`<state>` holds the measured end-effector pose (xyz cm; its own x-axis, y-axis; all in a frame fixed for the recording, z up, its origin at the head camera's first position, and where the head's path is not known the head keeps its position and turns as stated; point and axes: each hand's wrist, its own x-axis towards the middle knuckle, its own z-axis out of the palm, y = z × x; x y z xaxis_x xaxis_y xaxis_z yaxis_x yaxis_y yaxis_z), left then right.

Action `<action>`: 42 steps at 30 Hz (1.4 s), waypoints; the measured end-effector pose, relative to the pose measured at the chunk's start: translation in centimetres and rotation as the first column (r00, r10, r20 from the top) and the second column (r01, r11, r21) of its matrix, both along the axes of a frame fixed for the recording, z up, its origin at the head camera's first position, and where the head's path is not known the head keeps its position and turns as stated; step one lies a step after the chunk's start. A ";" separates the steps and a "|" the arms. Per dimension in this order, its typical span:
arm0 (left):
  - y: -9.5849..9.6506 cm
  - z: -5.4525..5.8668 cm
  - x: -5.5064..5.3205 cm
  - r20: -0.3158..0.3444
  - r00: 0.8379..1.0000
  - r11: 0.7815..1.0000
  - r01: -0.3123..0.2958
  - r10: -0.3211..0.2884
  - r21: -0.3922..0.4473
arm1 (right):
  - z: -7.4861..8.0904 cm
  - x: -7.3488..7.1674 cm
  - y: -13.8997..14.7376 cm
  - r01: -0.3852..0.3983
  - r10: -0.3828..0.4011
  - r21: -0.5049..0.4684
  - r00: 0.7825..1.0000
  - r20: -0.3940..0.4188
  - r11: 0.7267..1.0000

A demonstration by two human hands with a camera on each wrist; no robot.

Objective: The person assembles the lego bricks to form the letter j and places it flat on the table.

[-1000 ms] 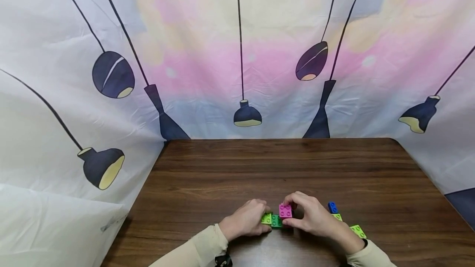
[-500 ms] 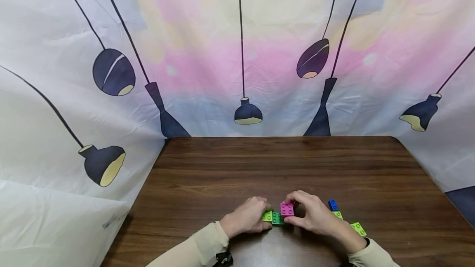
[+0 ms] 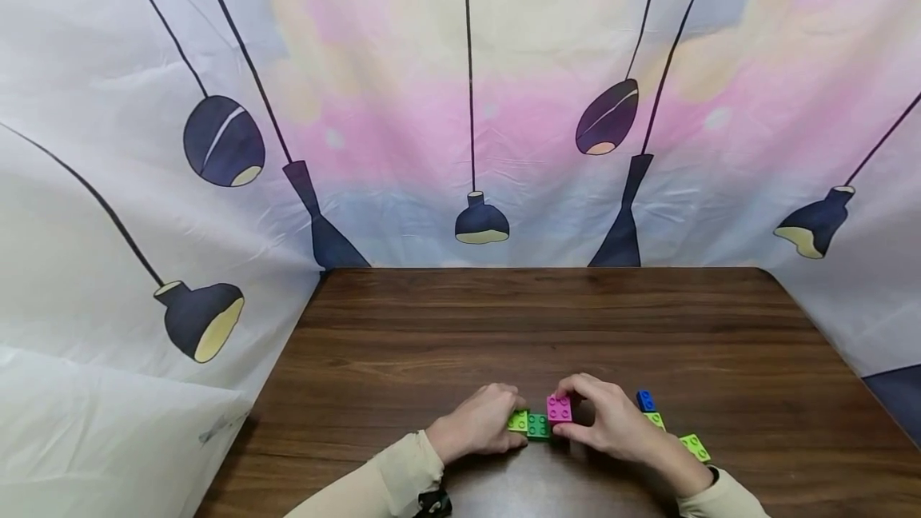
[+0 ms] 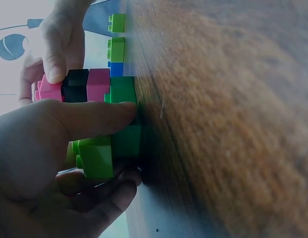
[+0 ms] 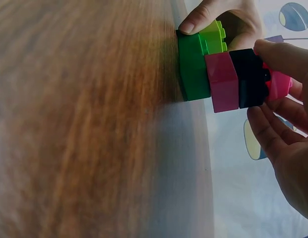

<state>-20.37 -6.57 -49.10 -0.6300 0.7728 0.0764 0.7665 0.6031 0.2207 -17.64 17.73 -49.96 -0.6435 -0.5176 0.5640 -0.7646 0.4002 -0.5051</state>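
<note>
A long green brick (image 5: 192, 69) lies on the table, with a lime brick (image 4: 96, 159) on its left part. My left hand (image 3: 476, 422) grips these two at their left end, its thumb along the green side. Stacked on the right end of the green brick are a lower pink brick (image 5: 223, 83), a black brick (image 5: 247, 79) and an upper pink brick (image 3: 559, 408). My right hand (image 3: 608, 420) pinches the top of this stack, thumb and fingers at the upper pink and black bricks. In the right wrist view the lower pink brick overhangs the green end.
Right of my right hand lie a blue brick (image 3: 645, 400), a lime brick (image 3: 655, 420) partly behind the hand and another lime brick (image 3: 695, 447). The brown wooden table (image 3: 460, 326) reaches back to a printed cloth (image 3: 403, 222) with painted lamps.
The pink-topped stack in my right hand has shifted very slightly to the right. My left hand keeps its grip on the green and lime bricks.
</note>
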 end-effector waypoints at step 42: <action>0.2 0.2 0.0 -0.004 1.000 1.000 -0.015 0.015 0.000 | 0.6 0.6 -0.5 0.098 -0.100 0.024 0.992 0.073 0.995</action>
